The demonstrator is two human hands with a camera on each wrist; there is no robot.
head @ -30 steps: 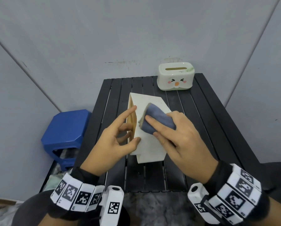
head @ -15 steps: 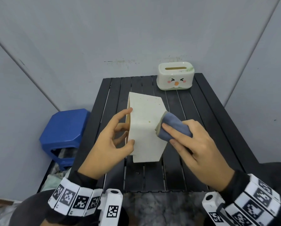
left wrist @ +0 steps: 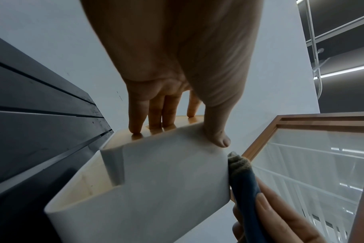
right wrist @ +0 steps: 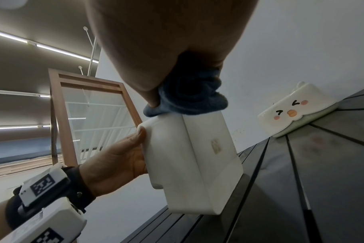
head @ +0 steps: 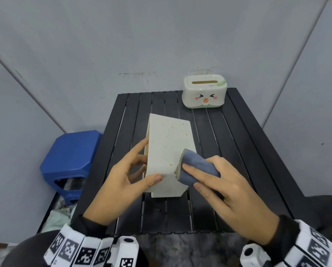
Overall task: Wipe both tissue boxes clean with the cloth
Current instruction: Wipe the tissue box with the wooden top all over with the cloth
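A plain white tissue box (head: 168, 151) stands tipped on its side in the middle of the black slatted table (head: 238, 151), its broad face flecked with small yellow spots. My left hand (head: 126, 182) grips its left edge, thumb (left wrist: 217, 136) on the white face and fingers (left wrist: 135, 121) on the wooden side. My right hand (head: 224, 191) holds a folded blue cloth (head: 195, 168) against the box's right edge; the cloth (right wrist: 189, 98) sits on the box's upper corner (right wrist: 189, 156). A second white tissue box (head: 204, 91) with a cartoon face stands at the table's far right.
A blue plastic stool (head: 71, 160) stands on the floor left of the table. Grey partition walls close in behind and on both sides. Crumpled plastic lies on the floor under the stool. The cartoon box (right wrist: 295, 110) stands well apart from the hands.
My right hand slid the cloth from the middle of the box's white face down and right to its right edge. The left hand kept its grip on the box.
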